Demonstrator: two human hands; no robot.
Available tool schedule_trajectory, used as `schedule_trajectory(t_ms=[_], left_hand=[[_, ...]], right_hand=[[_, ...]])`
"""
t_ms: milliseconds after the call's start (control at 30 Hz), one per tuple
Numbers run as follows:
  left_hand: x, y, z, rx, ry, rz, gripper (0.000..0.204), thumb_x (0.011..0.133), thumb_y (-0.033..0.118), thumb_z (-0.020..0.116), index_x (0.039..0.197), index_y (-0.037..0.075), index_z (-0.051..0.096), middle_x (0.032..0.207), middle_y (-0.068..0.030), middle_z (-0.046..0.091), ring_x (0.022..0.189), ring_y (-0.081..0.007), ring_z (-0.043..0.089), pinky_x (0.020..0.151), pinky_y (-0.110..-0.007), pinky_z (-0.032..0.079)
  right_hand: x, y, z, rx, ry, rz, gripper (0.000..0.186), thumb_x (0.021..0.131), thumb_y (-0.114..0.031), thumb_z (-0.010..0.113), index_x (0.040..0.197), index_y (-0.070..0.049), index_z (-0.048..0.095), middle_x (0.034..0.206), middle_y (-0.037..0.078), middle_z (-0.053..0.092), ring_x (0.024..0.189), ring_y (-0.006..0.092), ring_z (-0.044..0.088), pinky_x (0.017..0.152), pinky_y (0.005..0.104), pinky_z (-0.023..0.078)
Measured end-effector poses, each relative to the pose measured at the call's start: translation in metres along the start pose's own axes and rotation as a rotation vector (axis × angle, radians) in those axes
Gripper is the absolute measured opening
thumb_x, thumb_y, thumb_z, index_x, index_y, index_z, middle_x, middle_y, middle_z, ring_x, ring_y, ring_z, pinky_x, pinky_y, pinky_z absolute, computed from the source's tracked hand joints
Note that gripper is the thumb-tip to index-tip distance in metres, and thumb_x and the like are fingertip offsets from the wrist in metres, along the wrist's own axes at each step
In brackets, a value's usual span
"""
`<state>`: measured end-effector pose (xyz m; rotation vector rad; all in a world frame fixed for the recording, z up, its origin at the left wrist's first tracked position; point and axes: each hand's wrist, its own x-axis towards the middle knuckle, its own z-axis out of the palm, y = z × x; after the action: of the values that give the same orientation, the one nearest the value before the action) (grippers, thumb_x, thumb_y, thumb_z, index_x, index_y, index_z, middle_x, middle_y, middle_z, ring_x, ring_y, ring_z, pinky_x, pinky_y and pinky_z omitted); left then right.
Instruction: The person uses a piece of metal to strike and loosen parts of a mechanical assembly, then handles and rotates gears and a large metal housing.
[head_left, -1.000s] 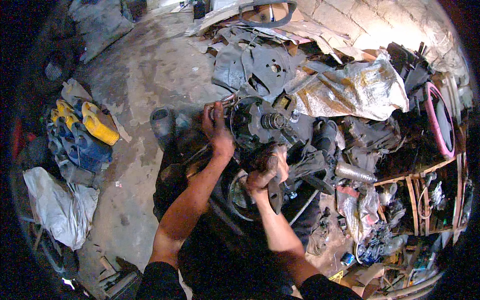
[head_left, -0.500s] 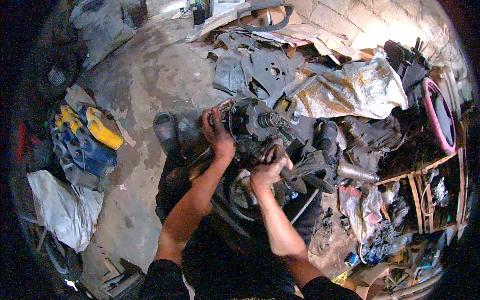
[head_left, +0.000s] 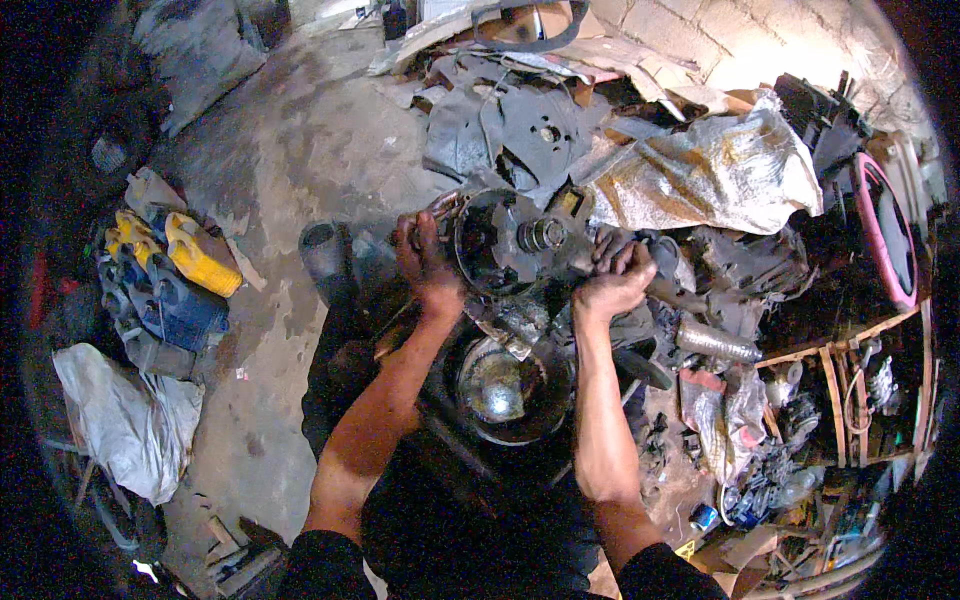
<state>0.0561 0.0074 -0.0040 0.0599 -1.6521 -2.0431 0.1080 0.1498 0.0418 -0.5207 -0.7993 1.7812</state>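
In front of me is a round, dark metal machine part (head_left: pixel 481 240) with a ridged stub (head_left: pixel 541 235) jutting from its face. My left hand (head_left: pixel 430 268) grips its left side, fingers bent around the edge. To the right of the part, my right hand (head_left: pixel 615 275) is closed with curled fingers; whatever it holds is hidden among dark parts. Between my legs, below the machine part, rests a round metal piece shaped like a bowl (head_left: pixel 500 388), with a shiny spot inside. A greasy metal piece lies between the two.
Flat grey metal sheets (head_left: pixel 555 140) and a silvery sack (head_left: pixel 715 175) lie beyond my hands. At the left are yellow and blue containers (head_left: pixel 205 255) and a white sack (head_left: pixel 135 420). A pink-rimmed oval object (head_left: pixel 888 230) and wooden crate slats (head_left: pixel 832 400) stand at the right.
My right hand has moved right and slightly up, away from below the round machine part, uncovering more of the bowl-shaped piece. My left hand keeps its grip on the part's left side.
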Motion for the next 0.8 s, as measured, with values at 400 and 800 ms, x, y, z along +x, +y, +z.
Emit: schedule_trajectory(t_ms=[400, 800], left_hand=[[-0.009, 0.002, -0.002, 0.016, -0.008, -0.02, 0.035, 0.093, 0.036, 0.048, 0.087, 0.002, 0.05, 0.086, -0.0109, 0.051, 0.082, -0.0199, 0.046, 0.081, -0.034, 0.038], [0.002, 0.002, 0.001, -0.002, 0.005, -0.052, 0.035, 0.093, 0.036, 0.048, 0.088, 0.002, 0.05, 0.087, -0.0124, 0.052, 0.084, -0.021, 0.047, 0.081, -0.035, 0.038]], right_hand=[[-0.042, 0.029, -0.038, -0.436, -0.23, -0.059, 0.027, 0.096, -0.024, 0.04, 0.112, -0.003, 0.036, 0.095, 0.007, 0.044, 0.082, 0.0164, 0.043, 0.075, 0.03, 0.037], [-0.043, 0.053, -0.058, -0.605, -0.336, -0.467, 0.019, 0.091, -0.017, 0.046, 0.097, -0.001, 0.053, 0.092, 0.007, 0.056, 0.082, 0.0218, 0.054, 0.074, 0.0378, 0.043]])
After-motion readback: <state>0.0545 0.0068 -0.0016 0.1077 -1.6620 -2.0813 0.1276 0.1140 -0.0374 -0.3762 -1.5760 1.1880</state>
